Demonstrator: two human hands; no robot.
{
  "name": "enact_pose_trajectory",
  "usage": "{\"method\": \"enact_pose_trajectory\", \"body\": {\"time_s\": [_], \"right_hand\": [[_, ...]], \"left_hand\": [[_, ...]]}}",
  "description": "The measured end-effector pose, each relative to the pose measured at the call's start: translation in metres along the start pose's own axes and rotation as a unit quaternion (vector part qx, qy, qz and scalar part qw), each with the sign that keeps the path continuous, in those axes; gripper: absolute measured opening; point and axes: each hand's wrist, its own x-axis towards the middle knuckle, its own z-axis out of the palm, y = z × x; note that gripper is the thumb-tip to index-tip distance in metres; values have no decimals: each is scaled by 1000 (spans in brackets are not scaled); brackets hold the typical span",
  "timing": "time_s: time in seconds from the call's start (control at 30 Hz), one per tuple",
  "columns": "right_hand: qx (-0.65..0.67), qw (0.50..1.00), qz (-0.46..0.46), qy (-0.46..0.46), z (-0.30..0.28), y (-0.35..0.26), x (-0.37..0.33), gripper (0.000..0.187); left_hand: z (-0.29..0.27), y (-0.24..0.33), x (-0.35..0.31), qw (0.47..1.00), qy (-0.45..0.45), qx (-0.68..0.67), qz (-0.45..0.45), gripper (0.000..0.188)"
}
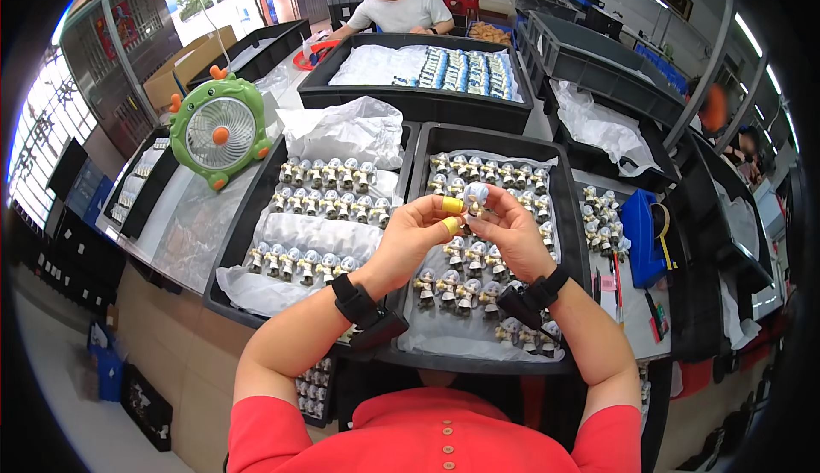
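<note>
Both my hands meet over the right black tray (579, 217), around one small white-haired figurine (475, 194). My left hand (417, 232) wears yellow finger covers on two fingertips, which press at the figurine's side. With thumb and fingers, my right hand (509, 223) grips the figurine from the other side. Rows of similar figurines (457, 289) lie on white sheeting in the tray beneath. In the left black tray (224, 289), more figurines (303, 264) lie in rows between folded white sheets. The figurine's lower part is partly hidden by my fingers.
A green cartoon-shaped fan (219, 131) stands at the left. Beyond the trays is another black tray (410, 97) with blue-and-white pieces, and a person (401, 7) sits behind it. On the right are loose figurines (603, 217), a blue tape dispenser (647, 238) and pens (618, 281).
</note>
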Motion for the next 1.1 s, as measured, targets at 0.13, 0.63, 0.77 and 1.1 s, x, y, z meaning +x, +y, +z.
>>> {"method": "enact_pose_trajectory", "body": {"time_s": [0.13,0.63,0.77,1.1], "right_hand": [[-1,1000,-4,3,-2,3,0,52],[-236,960,-138,66,9,-1,-5,49],[-388,887,-230,97,24,-10,-12,45],[-462,833,-304,22,27,-17,-18,52]], "left_hand": [[-1,-1,1,1000,3,3,1,21],[0,-2,-1,998,29,-33,-51,30],[5,-2,-1,995,14,-83,-49,34],[5,-4,-2,955,-48,-281,-79,33]]}}
